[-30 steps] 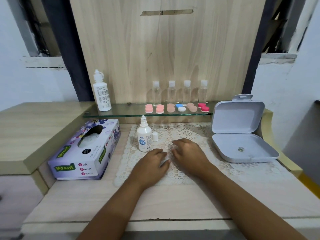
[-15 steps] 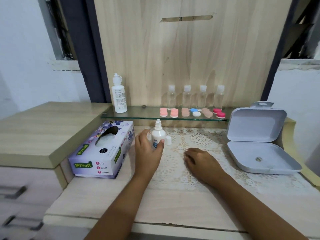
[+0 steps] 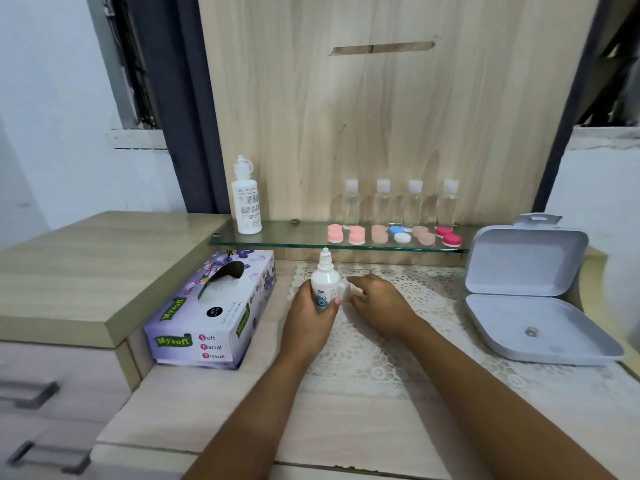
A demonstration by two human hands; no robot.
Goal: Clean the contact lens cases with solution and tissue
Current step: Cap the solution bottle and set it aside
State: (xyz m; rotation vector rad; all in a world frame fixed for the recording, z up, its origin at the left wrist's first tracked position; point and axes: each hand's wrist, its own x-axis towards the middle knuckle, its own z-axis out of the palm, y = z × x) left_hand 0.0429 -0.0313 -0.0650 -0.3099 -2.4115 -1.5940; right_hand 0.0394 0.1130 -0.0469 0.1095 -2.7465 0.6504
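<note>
Right hand [image 3: 378, 306] reached the cap [image 3: 343, 291], grip unclear; left hand [image 3: 307, 322] grips bottle [image 3: 325, 281] beside Mysoft box [image 3: 194, 327].

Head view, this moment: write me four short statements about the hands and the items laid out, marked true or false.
The left hand grips the small dropper bottle. True.
The grey box is closed. False: its lid stands open.
The lens cases lie on the glass shelf. True.
The tissue box sits right of the small dropper bottle. False: it sits left of it.
</note>
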